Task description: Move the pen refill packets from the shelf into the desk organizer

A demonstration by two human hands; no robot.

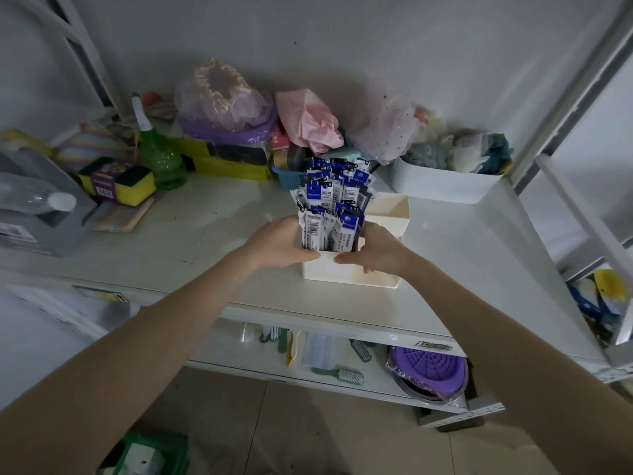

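A cream desk organizer [346, 272] stands on the white shelf [212, 241]. Its left compartments are packed with upright pen refill packets [334, 197], blue and white with barcodes. My left hand [281, 243] grips the organizer's left front corner, thumb along the front rim. My right hand [375, 250] holds the front rim just right of the packets, fingers curled over the edge. The organizer's right compartments [390, 214] look empty.
At the back stand a white bin of soft items [442, 185], a blue basket [291, 180], pink and purple bags, a green spray bottle [154, 149] and sponges [120, 181]. A grey box sits left. Brushes and a purple bowl [428, 370] lie on the lower shelf.
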